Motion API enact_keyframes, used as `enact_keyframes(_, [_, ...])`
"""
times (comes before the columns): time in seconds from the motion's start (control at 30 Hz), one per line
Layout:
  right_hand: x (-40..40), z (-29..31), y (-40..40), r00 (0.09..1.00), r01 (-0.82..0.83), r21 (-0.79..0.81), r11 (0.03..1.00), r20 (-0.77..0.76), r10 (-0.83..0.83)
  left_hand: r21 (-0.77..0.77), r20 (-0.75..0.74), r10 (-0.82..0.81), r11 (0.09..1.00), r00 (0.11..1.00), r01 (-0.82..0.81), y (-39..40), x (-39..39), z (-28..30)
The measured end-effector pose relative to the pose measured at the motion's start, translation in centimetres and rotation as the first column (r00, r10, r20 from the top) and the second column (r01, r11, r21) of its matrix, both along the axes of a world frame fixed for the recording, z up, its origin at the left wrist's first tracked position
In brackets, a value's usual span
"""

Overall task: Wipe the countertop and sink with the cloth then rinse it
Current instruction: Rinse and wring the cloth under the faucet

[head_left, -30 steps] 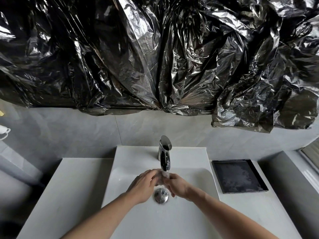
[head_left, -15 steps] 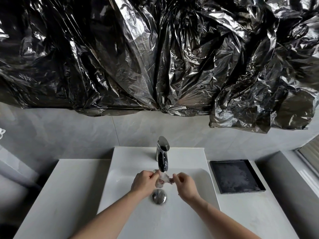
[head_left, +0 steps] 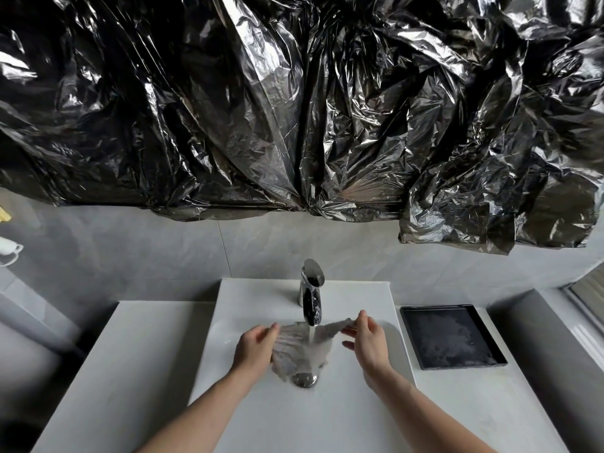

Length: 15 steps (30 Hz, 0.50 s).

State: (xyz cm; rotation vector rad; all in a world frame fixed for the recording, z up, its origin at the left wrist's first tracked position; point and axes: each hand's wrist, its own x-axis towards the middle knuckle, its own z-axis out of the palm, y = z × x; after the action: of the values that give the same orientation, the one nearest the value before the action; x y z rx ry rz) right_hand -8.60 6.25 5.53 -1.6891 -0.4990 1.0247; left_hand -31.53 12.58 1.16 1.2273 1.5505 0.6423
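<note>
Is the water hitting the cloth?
Touching. The head view shows the stream from the tap landing on the middle of the cloth, which both hands hold spread under it.

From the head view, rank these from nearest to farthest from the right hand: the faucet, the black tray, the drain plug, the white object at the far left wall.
Measured from the right hand:
1. Faucet, just left of it, behind the cloth.
2. Drain plug and black tray: too close to call; plug lower left, tray to the right.
3. White object, at the far left wall.
</note>
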Motion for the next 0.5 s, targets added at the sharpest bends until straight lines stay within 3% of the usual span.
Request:
enact_keyframes(0.07, [0.1,0.5,-0.3,0.995,0.013,0.014,1.000,-0.104,-0.012,-0.029,-0.032,0.019,0.999,0.999,-0.020,-0.2,0.0,0.1])
enact_keyframes(0.13, [-0.3,1.3,-0.7,0.983,-0.025,0.047,0.999,-0.179,0.033,-0.035,-0.130,-0.060,0.998,0.990,0.056,-1.0,0.0,1.2])
enact_keyframes(0.27, [-1.6,2.4,-0.9,0.959,-0.108,0.117,0.987,-0.249,0.135,0.031,-0.362,-0.352,0.921,0.863,0.389,-2.4,1.1,1.7])
enact_keyframes(0.3, [-1.9,2.5,-0.9,0.954,-0.118,0.129,0.985,-0.262,0.148,0.013,-0.328,-0.422,0.893,0.845,0.450,-2.7,1.7,2.1])
enact_keyframes(0.37, [-2.4,3.0,-0.9,0.941,-0.123,0.153,0.981,-0.297,0.164,-0.079,-0.110,-0.522,0.853,0.846,0.516,-3.4,3.4,3.2])
enact_keyframes(0.43, [-2.4,3.1,-1.0,0.935,-0.118,0.163,0.980,-0.314,0.165,-0.111,0.065,-0.523,0.843,0.850,0.527,-3.8,4.6,3.8])
enact_keyframes(0.5, [-1.8,2.9,-1.2,0.942,-0.098,0.157,0.983,-0.305,0.143,-0.059,0.108,-0.446,0.889,0.889,0.453,-3.8,5.1,4.0])
